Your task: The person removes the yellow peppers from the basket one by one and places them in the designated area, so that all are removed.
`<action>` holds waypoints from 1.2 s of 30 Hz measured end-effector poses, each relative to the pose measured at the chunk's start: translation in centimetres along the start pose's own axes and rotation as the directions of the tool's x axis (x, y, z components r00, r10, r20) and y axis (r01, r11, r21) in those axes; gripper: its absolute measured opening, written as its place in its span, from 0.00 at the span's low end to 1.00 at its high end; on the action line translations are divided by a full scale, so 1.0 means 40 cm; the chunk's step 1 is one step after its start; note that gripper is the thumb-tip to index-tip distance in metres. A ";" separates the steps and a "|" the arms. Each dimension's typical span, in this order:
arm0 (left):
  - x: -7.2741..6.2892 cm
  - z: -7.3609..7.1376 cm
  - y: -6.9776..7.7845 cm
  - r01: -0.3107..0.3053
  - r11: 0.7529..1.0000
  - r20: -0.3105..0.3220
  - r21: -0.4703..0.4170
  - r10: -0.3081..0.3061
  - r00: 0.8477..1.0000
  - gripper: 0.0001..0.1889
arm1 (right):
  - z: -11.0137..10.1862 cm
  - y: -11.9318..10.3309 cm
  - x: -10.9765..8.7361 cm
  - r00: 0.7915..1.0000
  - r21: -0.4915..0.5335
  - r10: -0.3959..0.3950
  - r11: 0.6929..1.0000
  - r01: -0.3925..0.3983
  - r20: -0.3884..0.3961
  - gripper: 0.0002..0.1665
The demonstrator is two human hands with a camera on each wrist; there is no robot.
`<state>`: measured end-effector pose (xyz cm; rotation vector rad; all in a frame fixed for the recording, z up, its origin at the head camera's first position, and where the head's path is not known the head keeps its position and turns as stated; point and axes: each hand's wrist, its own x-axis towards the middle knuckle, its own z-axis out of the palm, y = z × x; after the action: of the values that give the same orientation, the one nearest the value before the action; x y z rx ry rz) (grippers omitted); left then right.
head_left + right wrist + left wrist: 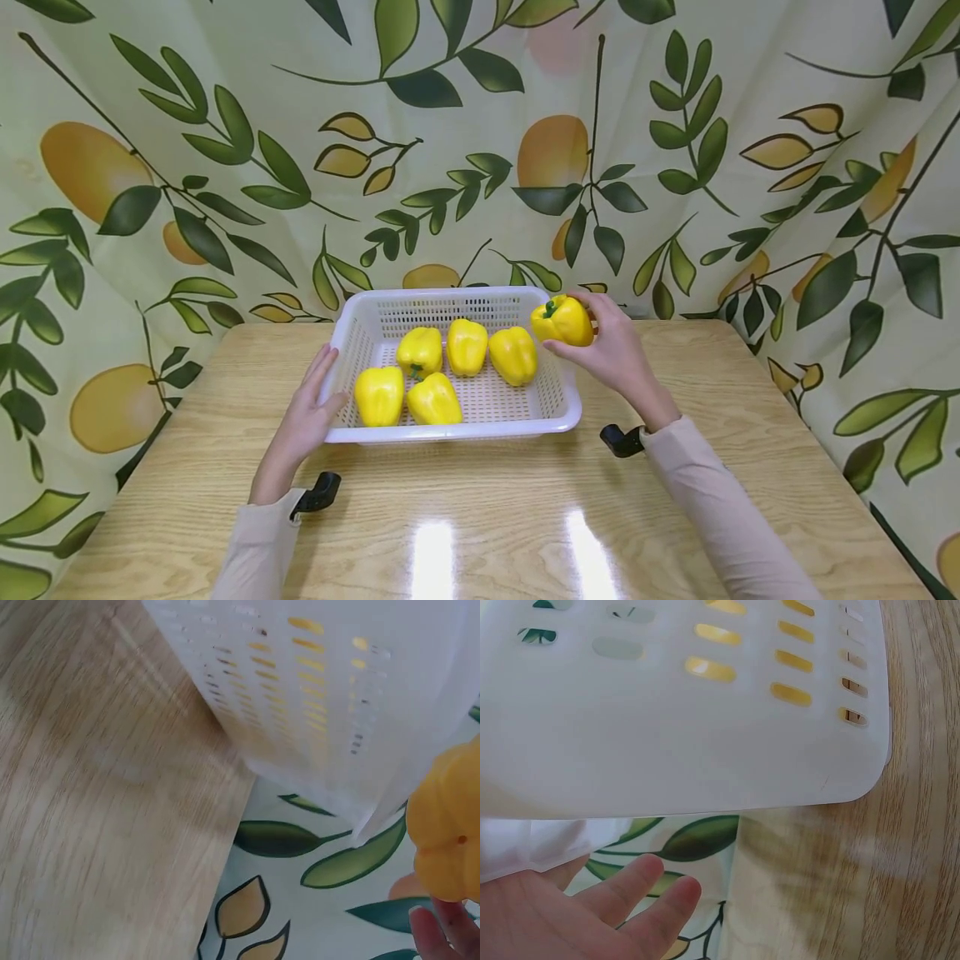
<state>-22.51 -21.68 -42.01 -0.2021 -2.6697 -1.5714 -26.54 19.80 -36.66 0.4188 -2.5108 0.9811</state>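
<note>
A white plastic basket [450,431] with slotted walls stands on the table, several yellow bell peppers [467,347] lying inside it. Above the basket's right rim, my right hand [611,343] grips one more yellow bell pepper [564,320], its green stem toward the left. The same pepper [450,825] shows at the right edge of the right wrist view, fingertips under it. My left hand [303,412] rests against the basket's left side with straight fingers. In the left wrist view that hand [622,915] lies beside the basket wall [667,765], part of it hidden.
The wood-grain table [480,508] extends in front of the basket and to both sides. A curtain [480,208] printed with leaves and fruit hangs behind and around the table. Black wrist mounts [318,493] sit at both cuffs.
</note>
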 end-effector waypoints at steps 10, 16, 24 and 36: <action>-0.002 0.000 0.003 -0.001 1.000 -0.010 -0.008 0.001 1.000 0.37 | -0.010 0.051 0.003 0.995 -0.030 0.096 0.995 -0.096 0.004 0.46; 0.002 -0.001 0.003 0.002 1.000 -0.007 -0.002 -0.002 1.000 0.37 | -0.011 0.080 0.003 0.990 -0.038 0.139 0.990 -0.139 0.008 0.47; 0.001 -0.003 0.004 0.002 1.000 -0.007 -0.001 -0.002 1.000 0.37 | -0.005 0.125 0.003 0.984 -0.037 0.177 0.984 -0.176 0.001 0.48; -0.005 -0.002 0.010 0.011 1.000 -0.011 -0.015 -0.011 1.000 0.36 | 0.014 0.176 0.004 0.962 -0.048 0.272 0.961 -0.271 0.024 0.48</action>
<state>-22.25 -21.58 -41.66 -0.1787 -2.6569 -1.5910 -29.74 24.35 -40.99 0.0751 -2.6609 1.0209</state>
